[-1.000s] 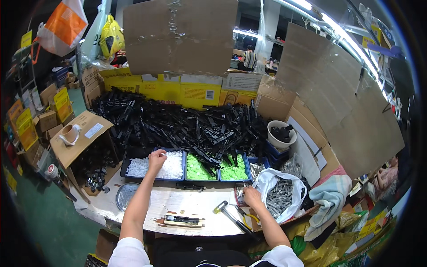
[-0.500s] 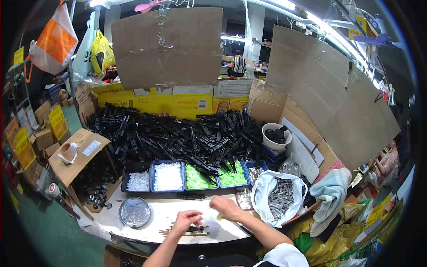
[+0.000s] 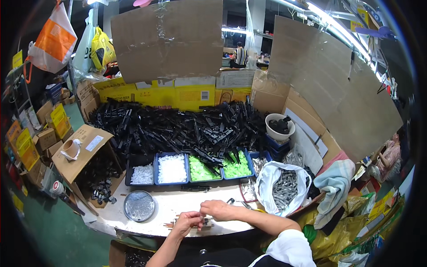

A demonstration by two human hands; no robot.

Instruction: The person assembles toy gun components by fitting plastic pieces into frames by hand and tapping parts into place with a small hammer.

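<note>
At the front edge of the white worktop, my left hand [image 3: 188,222] is closed in a pinch over a small tan fixture [image 3: 205,226]. My right hand [image 3: 218,209] meets it from the right, its fingertips pressed together close to the left fingertips. Whatever lies between the fingers is too small to make out. A dark part sits on the fixture, mostly hidden by the hands. Just beyond the right hand lies a small dark object [image 3: 230,201]. To the left is a round dish [image 3: 139,206] of thin, shiny pieces.
Behind are blue bins of white pieces [image 3: 171,168] and bright green pieces [image 3: 237,167]. A heap of black plastic parts [image 3: 178,129] rises beyond them. On the right stands a white bag [image 3: 262,189] of grey parts; on the left, a cardboard box [image 3: 82,147] shelters dark parts.
My right hand has moved in toward the left hand, and their fingertips now come together over the fixture. The whole view has shifted slightly.
</note>
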